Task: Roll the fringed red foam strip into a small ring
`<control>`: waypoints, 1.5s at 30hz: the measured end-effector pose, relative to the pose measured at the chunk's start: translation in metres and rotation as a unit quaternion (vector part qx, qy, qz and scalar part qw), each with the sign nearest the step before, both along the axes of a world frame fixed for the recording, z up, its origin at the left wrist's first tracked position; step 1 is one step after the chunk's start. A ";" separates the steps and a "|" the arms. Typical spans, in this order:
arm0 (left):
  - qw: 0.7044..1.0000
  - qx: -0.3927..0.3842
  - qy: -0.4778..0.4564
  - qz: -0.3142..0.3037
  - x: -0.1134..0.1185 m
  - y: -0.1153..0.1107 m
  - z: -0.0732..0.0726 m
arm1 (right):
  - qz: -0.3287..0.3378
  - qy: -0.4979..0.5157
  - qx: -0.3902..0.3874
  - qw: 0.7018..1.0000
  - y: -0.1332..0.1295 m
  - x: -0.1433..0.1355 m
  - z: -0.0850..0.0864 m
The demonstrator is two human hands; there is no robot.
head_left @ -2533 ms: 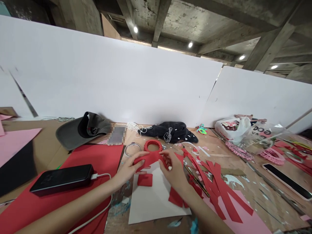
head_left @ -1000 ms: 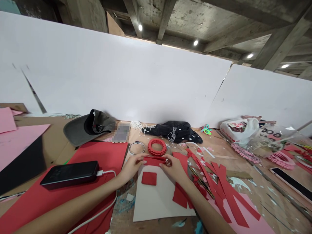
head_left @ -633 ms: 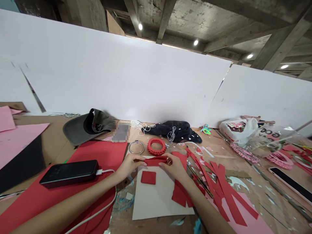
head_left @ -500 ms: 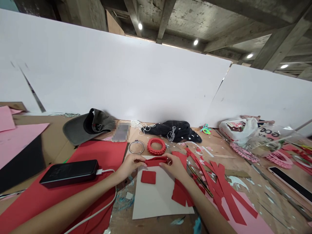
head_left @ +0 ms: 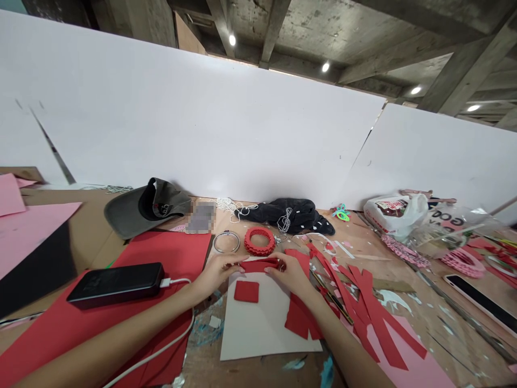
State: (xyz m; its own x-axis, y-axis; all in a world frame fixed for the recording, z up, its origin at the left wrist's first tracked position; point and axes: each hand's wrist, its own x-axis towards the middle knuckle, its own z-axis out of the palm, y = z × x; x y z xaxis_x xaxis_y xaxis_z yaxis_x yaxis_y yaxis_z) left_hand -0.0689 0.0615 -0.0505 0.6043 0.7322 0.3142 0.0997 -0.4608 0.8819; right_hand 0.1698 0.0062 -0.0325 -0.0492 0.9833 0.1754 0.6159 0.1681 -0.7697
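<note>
Both my hands pinch a narrow folded red paper piece [head_left: 258, 265], held low over the top edge of a white sheet [head_left: 258, 328]. My left hand [head_left: 216, 272] grips its left end, my right hand [head_left: 288, 274] its right end. A small red folded square [head_left: 246, 291] lies on the white sheet just below my hands. A red woven paper ring [head_left: 259, 241] and a metal ring [head_left: 226, 242] sit just beyond my fingers.
A black power bank [head_left: 117, 283] with a white cable rests on a large red sheet [head_left: 157, 258] at left. Red paper strips [head_left: 371, 312] spread at right. A grey cap [head_left: 145, 207], black cloth [head_left: 288, 214], plastic bags [head_left: 407, 218] and a phone [head_left: 480, 302] lie around.
The red piece was held up as a wider arched shape; now it is pressed into a narrow flat strip, lowered to the white sheet's top edge. My hands have moved closer to the table.
</note>
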 end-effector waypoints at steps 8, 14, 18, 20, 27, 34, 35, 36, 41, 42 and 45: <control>0.999 -0.019 0.020 0.017 0.000 0.003 -0.001 | 0.007 0.001 -0.003 1.000 0.000 0.002 0.000; 1.000 -0.030 0.000 0.004 0.001 0.001 0.001 | 0.020 0.007 -0.019 1.000 0.001 0.005 0.002; 1.000 -0.017 0.012 0.001 0.001 0.002 0.003 | 0.041 0.025 -0.043 0.998 0.001 0.007 0.005; 1.000 -0.019 0.013 0.007 0.001 0.003 0.002 | 0.051 0.032 -0.046 0.997 0.000 0.009 0.006; 1.000 -0.011 0.018 0.010 -0.002 0.009 -0.002 | 0.066 0.040 -0.049 0.996 0.003 0.013 0.003; 0.999 -0.029 0.019 0.011 0.000 0.009 0.002 | 0.091 0.073 -0.087 0.989 0.003 0.015 0.005; 0.999 -0.032 0.020 0.009 0.001 0.008 0.003 | 0.093 0.075 -0.087 0.989 0.003 0.015 0.006; 0.999 -0.035 0.024 0.010 0.001 0.007 0.004 | 0.094 0.076 -0.088 0.989 0.002 0.015 0.006; 0.998 -0.039 0.040 0.033 0.004 0.005 0.008 | 0.094 0.074 -0.080 0.990 0.003 0.015 0.008; 0.998 -0.040 0.037 0.031 0.004 0.005 0.008 | 0.096 0.077 -0.075 0.990 0.003 0.015 0.009; 0.999 -0.038 0.024 0.012 0.006 0.005 0.009 | 0.104 0.086 -0.068 0.989 0.002 0.015 0.010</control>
